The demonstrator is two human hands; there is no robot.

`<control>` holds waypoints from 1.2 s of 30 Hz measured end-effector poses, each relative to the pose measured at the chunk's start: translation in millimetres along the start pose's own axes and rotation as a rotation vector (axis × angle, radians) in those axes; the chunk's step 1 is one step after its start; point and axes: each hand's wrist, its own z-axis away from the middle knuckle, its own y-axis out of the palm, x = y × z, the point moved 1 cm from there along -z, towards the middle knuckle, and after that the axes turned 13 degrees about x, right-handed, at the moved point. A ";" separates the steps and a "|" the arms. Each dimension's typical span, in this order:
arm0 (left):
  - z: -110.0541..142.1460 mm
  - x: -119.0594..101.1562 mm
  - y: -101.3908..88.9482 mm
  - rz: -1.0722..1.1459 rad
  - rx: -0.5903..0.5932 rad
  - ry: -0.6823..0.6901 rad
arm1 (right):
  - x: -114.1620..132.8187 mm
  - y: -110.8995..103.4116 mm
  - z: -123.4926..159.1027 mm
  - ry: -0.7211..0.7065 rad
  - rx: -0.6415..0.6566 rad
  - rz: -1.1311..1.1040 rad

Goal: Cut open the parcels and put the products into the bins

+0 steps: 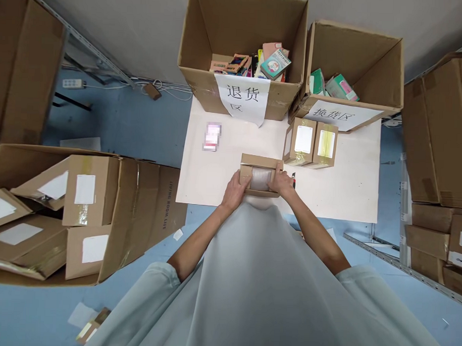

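In front of me on the white table lies a small cardboard box (262, 161) with its top opened. Pale, translucent wrapped packing (261, 179) shows inside. My left hand (236, 189) grips the box's left side, thumb over the edge. On the opposite side my right hand (281, 181) holds the box by its right edge, fingers bent. A box cutter (294, 180) with red and black parts lies just right of my right hand, partly hidden by it. Further right stand two taped cartons, one (300, 140) beside the other (325, 145), each with a label.
Two large open cartons stand at the table's back: the left carton (192, 83) holds several small packages, the right carton (393, 93) green ones. A blurred pinkish item (212, 136) lies on the table (344, 197). At left, a big carton (139, 205) holds several parcels. Shelves flank me.
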 end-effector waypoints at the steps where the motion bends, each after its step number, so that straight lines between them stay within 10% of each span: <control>1: -2.5 -4.7 -2.0 -0.069 0.001 0.063 | -1.0 0.6 0.6 -0.002 0.005 -0.010; 13: 10.5 2.9 -33.6 -0.341 0.090 0.387 | -105.9 29.7 18.1 -0.238 -0.234 -0.278; 17: 29.1 17.6 -40.8 -0.289 -0.019 0.300 | -101.6 51.0 17.7 -0.409 -0.391 -0.157; 23: 29.2 44.9 -39.5 -0.148 -0.014 0.112 | -74.7 65.4 19.1 -0.506 -0.252 -0.081; 36: -90.5 -58.4 -17.3 -0.261 0.217 -0.032 | -53.7 62.0 23.2 -0.418 -0.223 -0.037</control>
